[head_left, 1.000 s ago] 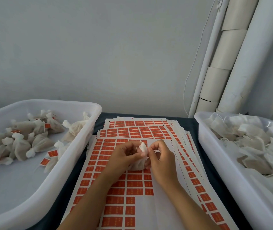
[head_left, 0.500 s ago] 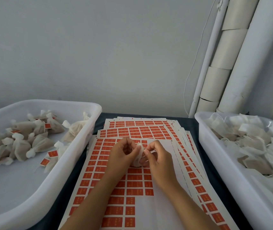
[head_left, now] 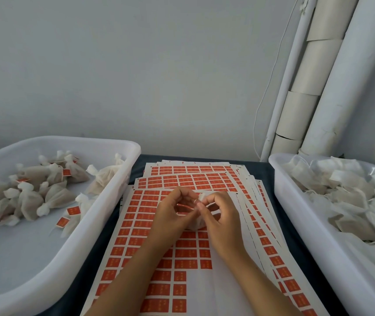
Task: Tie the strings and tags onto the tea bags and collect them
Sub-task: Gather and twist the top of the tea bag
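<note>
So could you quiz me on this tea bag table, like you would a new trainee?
1. True or false: the left bin holds tea bags already tied, some with orange tags.
2. What is spread on the table under the two hands? A) a towel B) sheets of orange tags C) a cutting board
3. What do the left hand and right hand hold between them?

Key:
1. True; the tied bags lie there.
2. B, the tag sheets.
3. One white tea bag, pinched at its top. Untied bags wait in the right bin.
</note>
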A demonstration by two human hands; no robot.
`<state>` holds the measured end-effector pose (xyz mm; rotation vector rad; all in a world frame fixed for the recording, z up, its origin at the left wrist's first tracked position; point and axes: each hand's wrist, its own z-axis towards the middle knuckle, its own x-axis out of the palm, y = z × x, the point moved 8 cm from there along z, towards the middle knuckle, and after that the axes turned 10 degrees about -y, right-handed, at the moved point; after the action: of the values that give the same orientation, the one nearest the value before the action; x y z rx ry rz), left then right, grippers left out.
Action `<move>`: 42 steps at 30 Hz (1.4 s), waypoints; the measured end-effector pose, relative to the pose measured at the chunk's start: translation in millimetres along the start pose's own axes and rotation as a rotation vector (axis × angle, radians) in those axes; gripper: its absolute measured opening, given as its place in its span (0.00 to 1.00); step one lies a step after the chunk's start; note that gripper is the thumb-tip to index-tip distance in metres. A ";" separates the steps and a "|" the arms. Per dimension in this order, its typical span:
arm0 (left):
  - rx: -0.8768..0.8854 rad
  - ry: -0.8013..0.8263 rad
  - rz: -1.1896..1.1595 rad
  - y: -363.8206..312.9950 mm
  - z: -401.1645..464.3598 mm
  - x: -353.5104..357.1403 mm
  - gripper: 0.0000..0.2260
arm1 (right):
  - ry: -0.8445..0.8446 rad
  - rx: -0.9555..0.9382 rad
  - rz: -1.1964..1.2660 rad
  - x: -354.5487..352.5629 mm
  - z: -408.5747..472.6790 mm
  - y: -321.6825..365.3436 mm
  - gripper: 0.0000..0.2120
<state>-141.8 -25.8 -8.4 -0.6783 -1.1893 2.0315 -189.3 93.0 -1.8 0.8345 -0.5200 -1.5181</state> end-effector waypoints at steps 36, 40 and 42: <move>-0.069 -0.062 -0.046 9.5 2.6 -7.5 0.04 | 0.156 0.076 0.088 11.3 -0.3 -1.7 0.05; -0.066 -0.109 -0.071 9.2 4.2 -12.3 0.04 | 0.199 0.050 0.094 14.9 -2.9 2.9 0.05; -0.076 -0.090 -0.103 9.0 4.2 -11.6 0.05 | 0.203 0.041 0.091 16.0 -4.8 5.3 0.05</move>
<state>-140.1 -40.1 -13.5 -0.5555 -1.3315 1.9573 -181.8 77.3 -4.0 0.9726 -0.4342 -1.3262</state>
